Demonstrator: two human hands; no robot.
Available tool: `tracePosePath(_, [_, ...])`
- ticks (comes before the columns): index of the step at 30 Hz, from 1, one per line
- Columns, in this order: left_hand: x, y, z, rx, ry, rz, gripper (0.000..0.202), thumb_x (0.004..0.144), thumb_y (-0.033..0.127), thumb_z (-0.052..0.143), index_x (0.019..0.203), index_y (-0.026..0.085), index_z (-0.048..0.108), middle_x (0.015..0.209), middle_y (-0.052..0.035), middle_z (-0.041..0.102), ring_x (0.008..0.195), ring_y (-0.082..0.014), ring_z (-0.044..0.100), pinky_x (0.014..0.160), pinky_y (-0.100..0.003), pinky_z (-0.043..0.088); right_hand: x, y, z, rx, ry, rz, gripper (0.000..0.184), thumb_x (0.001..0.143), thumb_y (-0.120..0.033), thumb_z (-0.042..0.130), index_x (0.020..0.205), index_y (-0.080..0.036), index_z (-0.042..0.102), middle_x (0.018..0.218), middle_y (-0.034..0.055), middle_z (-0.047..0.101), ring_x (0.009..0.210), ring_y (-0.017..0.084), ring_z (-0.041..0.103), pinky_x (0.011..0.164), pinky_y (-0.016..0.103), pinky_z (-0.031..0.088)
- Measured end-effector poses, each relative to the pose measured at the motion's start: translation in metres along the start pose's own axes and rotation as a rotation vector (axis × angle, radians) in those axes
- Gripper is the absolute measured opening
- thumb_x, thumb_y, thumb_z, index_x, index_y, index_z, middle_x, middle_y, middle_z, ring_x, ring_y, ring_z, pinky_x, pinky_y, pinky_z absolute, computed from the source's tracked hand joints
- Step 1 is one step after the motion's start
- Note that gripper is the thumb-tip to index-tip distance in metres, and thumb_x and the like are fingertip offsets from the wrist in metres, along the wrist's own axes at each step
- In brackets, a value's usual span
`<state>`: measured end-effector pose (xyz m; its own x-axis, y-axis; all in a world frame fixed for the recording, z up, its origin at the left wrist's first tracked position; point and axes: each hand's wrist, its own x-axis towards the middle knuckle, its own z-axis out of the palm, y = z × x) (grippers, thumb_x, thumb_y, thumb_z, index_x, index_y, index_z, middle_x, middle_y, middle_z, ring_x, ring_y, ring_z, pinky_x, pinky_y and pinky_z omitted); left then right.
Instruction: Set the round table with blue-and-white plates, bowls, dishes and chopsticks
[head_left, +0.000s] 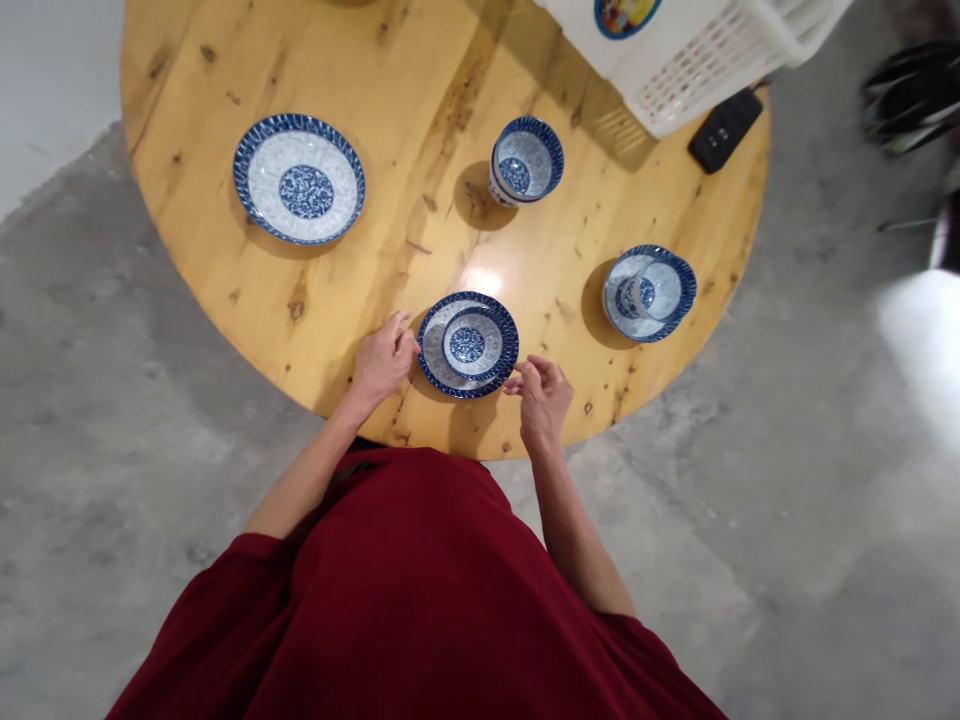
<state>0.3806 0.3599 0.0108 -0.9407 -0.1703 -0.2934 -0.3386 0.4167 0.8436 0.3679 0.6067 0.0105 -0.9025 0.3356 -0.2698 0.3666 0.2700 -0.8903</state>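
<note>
A small blue-and-white dish (pixel 468 345) rests inside a slightly larger blue-rimmed plate (pixel 431 365) near the table's front edge. My left hand (pixel 382 360) is at the plate's left rim, fingers curled and touching it. My right hand (pixel 541 392) is at the plate's right rim, fingertips pinched together against or just beside the edge. Whether either hand actually grips the rim is unclear.
On the round wooden table (pixel 390 120) lie a wide blue-patterned plate (pixel 298 178) at the left, a bowl (pixel 526 160) in the middle back, and a bowl with a cup inside (pixel 649 292) at the right. A white basket (pixel 697 50) and black device (pixel 725 128) sit far right.
</note>
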Motion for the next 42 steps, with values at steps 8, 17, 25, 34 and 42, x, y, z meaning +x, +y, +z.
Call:
tracePosePath(8, [-0.033, -0.044, -0.027, 0.022, 0.049, -0.104, 0.045, 0.097, 0.027, 0.044, 0.134, 0.014, 0.063, 0.085, -0.0035, 0.078, 0.071, -0.0152, 0.069, 0.074, -0.026, 0.052, -0.041, 0.007, -0.012, 0.047, 0.04, 0.012, 0.031, 0.081, -0.041, 0.069, 0.098, -0.016, 0.066, 0.084, 0.0024, 0.073, 0.056, 0.012, 0.064, 0.055, 0.027, 0.051])
tracePosePath(17, [-0.066, -0.068, -0.036, 0.079, -0.122, -0.121, 0.047, 0.096, 0.031, 0.045, 0.135, 0.015, 0.065, 0.09, -0.0051, 0.08, 0.077, -0.0187, 0.071, 0.078, -0.028, 0.052, -0.113, 0.034, 0.029, 0.094, -0.083, 0.146, 0.035, 0.077, -0.048, 0.069, 0.094, -0.018, 0.067, 0.081, 0.0019, 0.072, 0.053, 0.012, 0.059, 0.053, 0.027, 0.048])
tracePosePath(25, [-0.084, -0.092, -0.057, 0.074, 0.005, -0.187, 0.045, 0.093, 0.033, 0.045, 0.129, 0.017, 0.067, 0.088, -0.004, 0.079, 0.073, -0.0175, 0.071, 0.074, -0.027, 0.052, -0.117, 0.035, 0.041, 0.081, -0.254, 0.13, 0.038, 0.076, -0.051, 0.068, 0.094, -0.018, 0.067, 0.079, 0.004, 0.073, 0.057, 0.015, 0.061, 0.054, 0.029, 0.05])
tracePosePath(34, [-0.119, -0.098, -0.044, 0.089, 0.026, -0.218, 0.043, 0.089, 0.031, 0.045, 0.123, 0.018, 0.069, 0.085, -0.0036, 0.078, 0.074, -0.0181, 0.07, 0.076, -0.027, 0.053, -0.123, 0.07, -0.005, 0.114, -0.178, 0.187, 0.041, 0.072, -0.052, 0.071, 0.092, -0.016, 0.069, 0.078, 0.0041, 0.072, 0.056, 0.014, 0.061, 0.053, 0.028, 0.049])
tracePosePath(42, [-0.148, -0.07, -0.005, 0.073, -0.131, -0.178, 0.048, 0.09, 0.04, 0.045, 0.125, 0.015, 0.067, 0.088, -0.0064, 0.079, 0.069, -0.0175, 0.072, 0.074, -0.029, 0.055, -0.16, 0.121, -0.05, 0.185, -0.062, 0.327, 0.039, 0.067, -0.049, 0.068, 0.088, -0.017, 0.068, 0.076, 0.0044, 0.073, 0.055, 0.014, 0.063, 0.053, 0.027, 0.05])
